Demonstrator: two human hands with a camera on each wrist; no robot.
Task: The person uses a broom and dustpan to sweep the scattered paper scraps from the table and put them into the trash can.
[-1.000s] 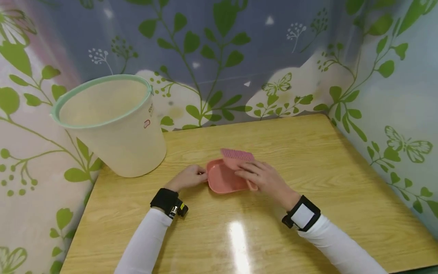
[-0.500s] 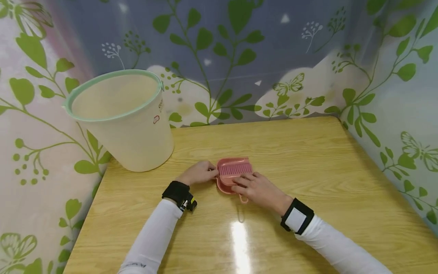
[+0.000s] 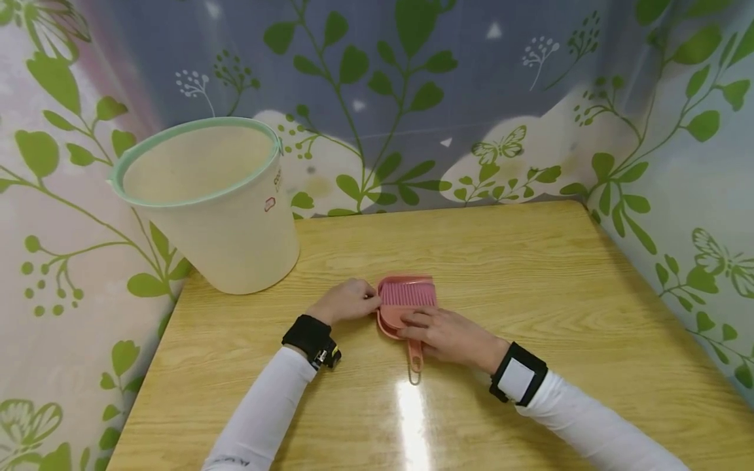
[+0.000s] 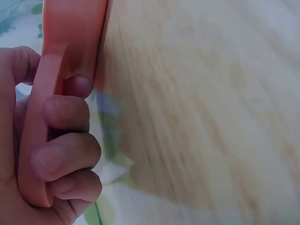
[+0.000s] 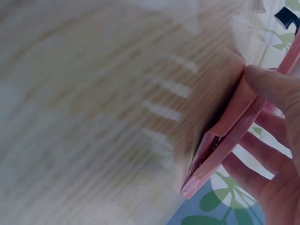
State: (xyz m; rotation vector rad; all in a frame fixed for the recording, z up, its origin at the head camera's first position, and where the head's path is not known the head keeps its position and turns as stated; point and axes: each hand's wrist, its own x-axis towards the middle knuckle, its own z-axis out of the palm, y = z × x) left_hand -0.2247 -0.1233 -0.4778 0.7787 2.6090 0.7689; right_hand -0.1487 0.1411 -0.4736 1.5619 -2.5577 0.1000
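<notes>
Two white-sleeved arms reach up from the lower edge of the head view onto a glossy wooden desk (image 3: 530,275). Just below the centre of the frame, the right hand (image 3: 450,335) rests on a small pink brush (image 3: 408,296), its fingers curled over the brush back near where the thin handle starts. The handle points down the frame toward the viewer, so the brush's long axis runs near to far, bristles at the far end. The brush lies nested in a pink dustpan (image 3: 385,320). The left hand (image 3: 347,299) sits immediately left, fingers curled round the dustpan's left edge, pinching it. Both hands touch the set. Farther back, at upper left, stands a cream bucket (image 3: 218,209) with a green rim, well apart from the hands.
</notes>
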